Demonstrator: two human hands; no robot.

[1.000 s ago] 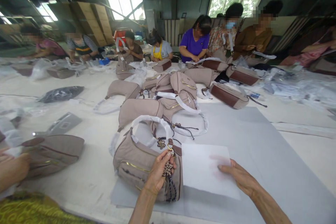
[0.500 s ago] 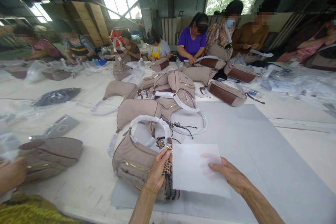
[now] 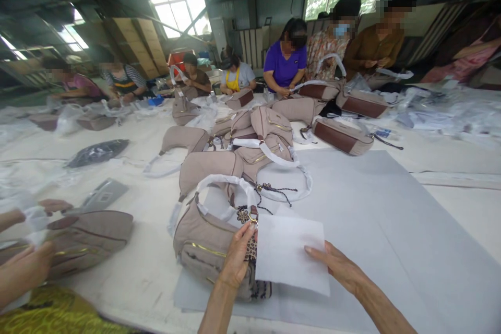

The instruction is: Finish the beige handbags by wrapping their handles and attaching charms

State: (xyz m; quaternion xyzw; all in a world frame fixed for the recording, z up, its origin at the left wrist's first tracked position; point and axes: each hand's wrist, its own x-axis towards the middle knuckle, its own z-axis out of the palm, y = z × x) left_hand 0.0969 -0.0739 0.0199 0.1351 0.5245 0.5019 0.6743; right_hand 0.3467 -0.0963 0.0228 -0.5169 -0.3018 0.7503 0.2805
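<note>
My left hand (image 3: 237, 253) pinches the gold ring at the strap end of a beige bag (image 3: 203, 235), which lies on its side in front of me. A leopard-print charm (image 3: 251, 247) hangs beside the fingers. In my right hand (image 3: 338, 263) is a thin white sheet (image 3: 287, 250), thumb on top and fingers behind it; the sheet's left edge meets the charm and covers part of it. White wrapping covers the bag's strap (image 3: 225, 179).
More beige bags (image 3: 211, 169) are heaped beyond mine. Grey paper (image 3: 364, 209) lies on the white table (image 3: 156, 292). At the left a co-worker's hands (image 3: 33, 266) handle another bag (image 3: 97, 235). Several people sit or stand across the table, near clear plastic (image 3: 450, 112).
The sheet and my right hand have shifted slightly left toward the bag. The view has turned a little left. The co-worker's second hand has come into view with white wrapping.
</note>
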